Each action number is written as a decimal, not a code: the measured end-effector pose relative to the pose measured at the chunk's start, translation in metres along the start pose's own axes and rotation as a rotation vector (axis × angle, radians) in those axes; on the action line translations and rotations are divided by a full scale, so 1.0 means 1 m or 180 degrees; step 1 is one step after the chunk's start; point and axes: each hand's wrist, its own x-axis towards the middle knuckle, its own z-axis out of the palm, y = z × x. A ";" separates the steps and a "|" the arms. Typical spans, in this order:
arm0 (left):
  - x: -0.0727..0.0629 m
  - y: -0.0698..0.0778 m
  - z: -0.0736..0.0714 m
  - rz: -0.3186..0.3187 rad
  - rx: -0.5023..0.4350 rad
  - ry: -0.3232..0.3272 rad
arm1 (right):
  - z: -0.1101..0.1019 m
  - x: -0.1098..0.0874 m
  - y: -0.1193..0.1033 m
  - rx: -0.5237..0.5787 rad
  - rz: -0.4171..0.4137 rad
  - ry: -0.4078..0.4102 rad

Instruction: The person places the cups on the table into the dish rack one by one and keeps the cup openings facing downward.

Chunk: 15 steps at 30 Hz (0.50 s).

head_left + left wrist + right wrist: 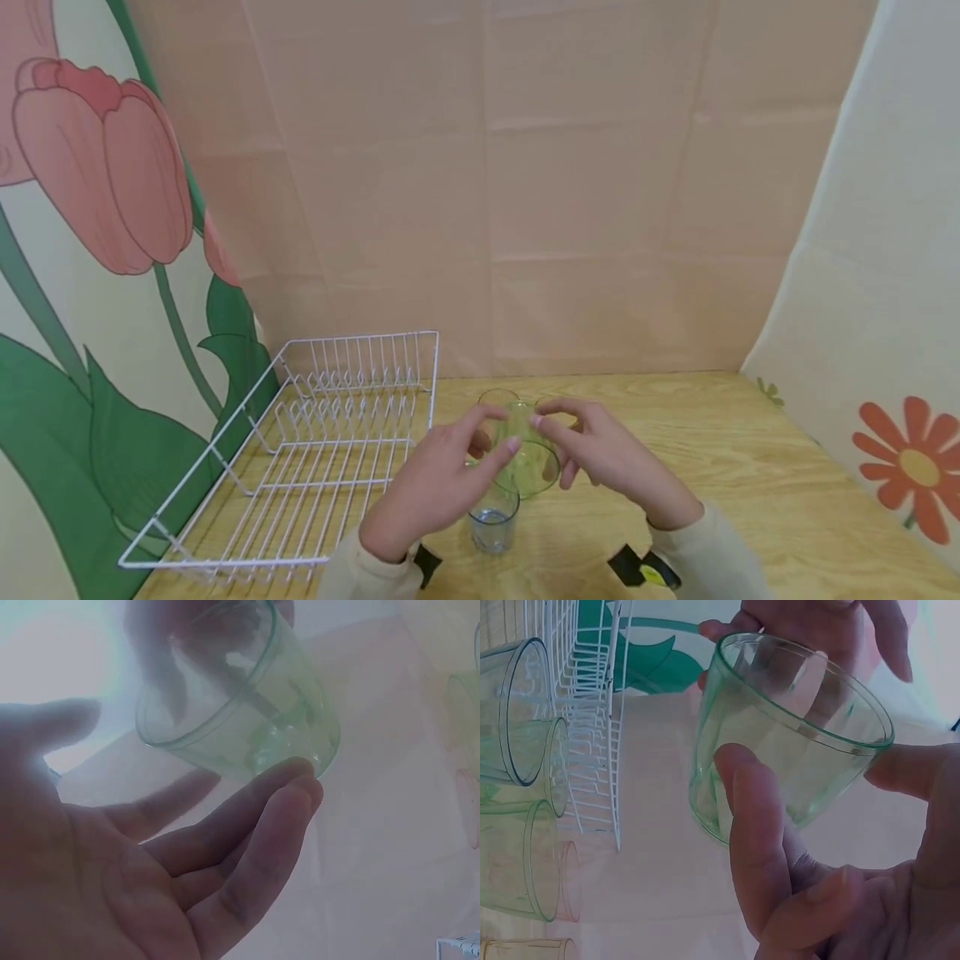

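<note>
A pale green drinking glass [817,772] is held tilted by my right hand [603,442]. In the right wrist view the thumb presses near its rim while other fingers lie along its far side. My left hand [442,479] reaches to the same glass from the opposite side. In the left wrist view its fingertips [296,772] are at the glass's lower side, and the thumb stands apart; whether they touch is hard to tell. A clear glass [492,529] stands upright on the table below the left hand.
A white wire dish rack [330,483] occupies the left of the wooden table [675,433]. More glasses, including a yellowish-green glass [514,862] and a pinkish glass [570,885], stand behind and beneath the hands. A pink cloth backdrop [585,192] hangs behind the table.
</note>
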 end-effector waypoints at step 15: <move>0.005 -0.005 0.000 -0.0249 -0.0308 0.0118 | -0.001 -0.005 -0.006 -0.0071 -0.0083 -0.0138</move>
